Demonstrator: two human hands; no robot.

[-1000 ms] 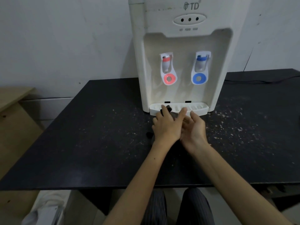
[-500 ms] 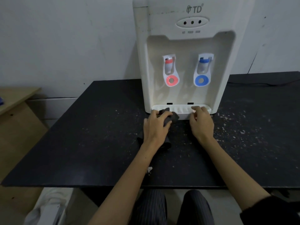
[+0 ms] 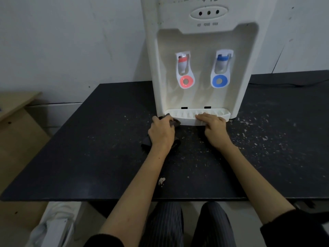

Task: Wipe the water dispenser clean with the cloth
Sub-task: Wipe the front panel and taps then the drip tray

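Note:
A white water dispenser [image 3: 201, 38] stands at the back of a black table [image 3: 89, 148], with a red tap [image 3: 184, 72] and a blue tap [image 3: 221, 68] above a white drip tray [image 3: 187, 114]. My left hand [image 3: 161, 131] is shut on a dark grey cloth [image 3: 175, 123] and presses it against the tray's left front corner. Part of the cloth hangs out behind the wrist. My right hand [image 3: 213, 128] rests on the tray's front rim near its right half, fingers curled over the edge.
White flecks of debris [image 3: 254, 138] are scattered over the table, mostly to the right. A wooden desk [image 3: 16, 107] stands at the left. A black cable [image 3: 284, 84] runs along the back right. My knees [image 3: 187, 223] are under the table's front edge.
My hands have moved apart: the left carried the cloth to the tray's left corner, the right settled on the tray's rim. The camera has moved closer to the dispenser.

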